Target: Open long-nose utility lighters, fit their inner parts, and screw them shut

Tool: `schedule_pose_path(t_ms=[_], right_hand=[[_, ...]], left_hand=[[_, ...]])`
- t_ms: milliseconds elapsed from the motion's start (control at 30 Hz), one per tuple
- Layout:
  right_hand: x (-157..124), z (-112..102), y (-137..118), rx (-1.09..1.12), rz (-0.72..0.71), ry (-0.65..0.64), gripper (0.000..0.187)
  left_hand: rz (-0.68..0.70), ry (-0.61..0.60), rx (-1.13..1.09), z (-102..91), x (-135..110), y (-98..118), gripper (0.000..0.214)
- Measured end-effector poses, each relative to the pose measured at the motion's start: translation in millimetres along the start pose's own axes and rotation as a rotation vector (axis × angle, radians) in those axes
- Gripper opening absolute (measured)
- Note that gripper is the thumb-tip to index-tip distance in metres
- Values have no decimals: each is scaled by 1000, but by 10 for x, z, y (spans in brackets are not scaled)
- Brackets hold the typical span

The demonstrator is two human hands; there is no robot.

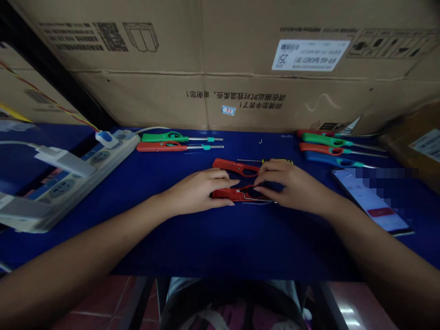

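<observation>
An opened red lighter half (237, 195) lies across the blue table in front of me, with a thin wire and small parts showing inside it. My left hand (195, 190) grips its rear end between thumb and fingers. At the trigger-loop end, my right hand (292, 185) is closed, its thumb and fingertips pinching the loop's edge; whether a small part is also between them is hidden. Just behind lies the other red casing half (237, 166), its right end partly covered by my right fingers. A screwdriver (249, 160) with a yellow-and-black handle lies behind that.
A green lighter (161, 137) and a red lighter (160, 146) lie back left. More long lighters, including a blue one (323, 158), lie back right, near a phone (374, 201). A power strip (74, 188) with plugs stands left. A large cardboard box (172, 101) walls off the back.
</observation>
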State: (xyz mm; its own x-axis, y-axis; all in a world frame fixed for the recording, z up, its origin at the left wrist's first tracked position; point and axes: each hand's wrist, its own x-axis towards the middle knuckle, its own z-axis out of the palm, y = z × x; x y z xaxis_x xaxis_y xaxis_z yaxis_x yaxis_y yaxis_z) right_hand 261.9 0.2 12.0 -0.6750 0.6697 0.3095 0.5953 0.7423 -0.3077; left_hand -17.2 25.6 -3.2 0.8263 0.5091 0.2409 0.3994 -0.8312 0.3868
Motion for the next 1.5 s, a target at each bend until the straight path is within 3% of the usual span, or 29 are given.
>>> schedule_pose_path(t_ms=[167,467,700,900,1067,1333,1500], right_hand=[[23,113,-40,28,21,-61,10],[37,186,-62,47,18,-45,13],[8,-98,-25,20,55,-7,17],[-117,-364,55,82,297,-321,26],[-143,-366,73,124,319,-416,19],[-99,-354,84,194,284,-316,17],[-101,-298,104,181,157,-300,18]], left_hand=[[24,5,-49,15,10,-5,38],[11,-5,-56,16,15,52,24],[-3,-46,34,-45,-12,50,38],[26,-79,128,-96,-15,36,37],[83,-86,154,-136,-25,21,36],[88,-122,149,-191,-33,-9,36],[100,-116,131,-197,-40,-25,34]])
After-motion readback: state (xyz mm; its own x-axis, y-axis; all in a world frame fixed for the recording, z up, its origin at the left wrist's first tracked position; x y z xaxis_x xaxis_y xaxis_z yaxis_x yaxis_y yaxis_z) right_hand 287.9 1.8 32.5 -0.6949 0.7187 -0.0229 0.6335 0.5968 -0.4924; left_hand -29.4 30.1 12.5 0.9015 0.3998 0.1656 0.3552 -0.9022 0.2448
